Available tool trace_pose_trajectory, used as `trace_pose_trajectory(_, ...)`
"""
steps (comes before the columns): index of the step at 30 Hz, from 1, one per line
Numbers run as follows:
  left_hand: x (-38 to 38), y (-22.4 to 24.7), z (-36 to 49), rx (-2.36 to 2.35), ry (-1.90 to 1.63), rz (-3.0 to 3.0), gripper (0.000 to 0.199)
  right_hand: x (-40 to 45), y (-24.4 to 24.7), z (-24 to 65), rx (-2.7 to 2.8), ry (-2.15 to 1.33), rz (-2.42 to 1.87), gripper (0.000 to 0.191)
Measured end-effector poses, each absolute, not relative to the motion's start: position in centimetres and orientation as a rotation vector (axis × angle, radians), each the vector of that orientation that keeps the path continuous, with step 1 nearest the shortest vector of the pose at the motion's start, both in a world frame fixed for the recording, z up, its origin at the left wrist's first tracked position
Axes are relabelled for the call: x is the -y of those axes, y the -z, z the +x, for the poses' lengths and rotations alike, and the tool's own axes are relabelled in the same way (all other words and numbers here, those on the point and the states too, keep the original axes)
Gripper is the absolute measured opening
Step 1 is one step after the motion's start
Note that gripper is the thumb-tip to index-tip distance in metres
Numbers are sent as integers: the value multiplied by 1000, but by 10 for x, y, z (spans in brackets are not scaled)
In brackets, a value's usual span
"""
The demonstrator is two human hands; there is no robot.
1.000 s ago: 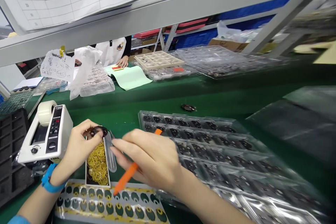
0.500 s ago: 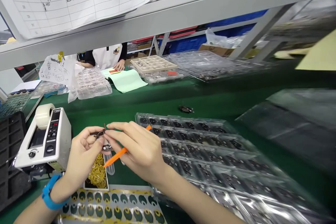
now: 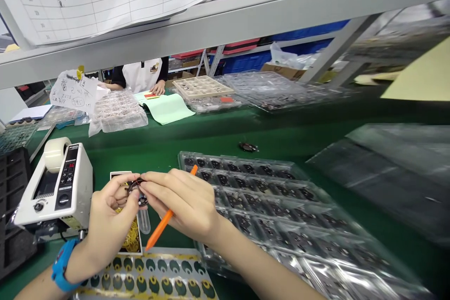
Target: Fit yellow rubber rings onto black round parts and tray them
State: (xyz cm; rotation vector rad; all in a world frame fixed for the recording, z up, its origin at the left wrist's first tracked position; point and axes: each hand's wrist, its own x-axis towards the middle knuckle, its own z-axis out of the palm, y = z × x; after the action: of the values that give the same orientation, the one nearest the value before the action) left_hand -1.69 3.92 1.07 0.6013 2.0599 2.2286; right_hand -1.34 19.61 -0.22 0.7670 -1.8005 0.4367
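Observation:
Between my two hands is a small round dark part with thin wires (image 3: pixel 142 200), partly hidden by the fingers. My left hand (image 3: pixel 114 213), with a blue band at its wrist, pinches the part from the left. My right hand (image 3: pixel 186 204) has its thumb and fingertips closed on the part's upper right side and wires. An orange pen-like stick (image 3: pixel 160 230) is also tucked in the right hand, its pointed end hanging down to the left. Below the hands stands a white box (image 3: pixel 141 243) of yellow rings (image 3: pixel 131 239).
A tape dispenser (image 3: pixel 75 187) stands at the left beside a black tray (image 3: pixel 12 211). Clear trays of dark parts (image 3: pixel 260 197) fill the right. A sticker sheet (image 3: pixel 158 262) lies in front. One loose part (image 3: pixel 248 146) lies behind. A shelf beam (image 3: pixel 218 26) crosses above; a co-worker (image 3: pixel 140 75) sits opposite.
The thin wire that stood upright above the part is now down at my fingertips. The orange stick's lower end has swung downward. The view has shifted slightly.

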Motion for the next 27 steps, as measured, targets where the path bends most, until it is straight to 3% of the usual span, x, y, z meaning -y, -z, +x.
trace_pose_trajectory(27, -41, -6, -14, -2288, -2185, 761, 19, -188, 9, -10, 1797, -465, 609, 9)
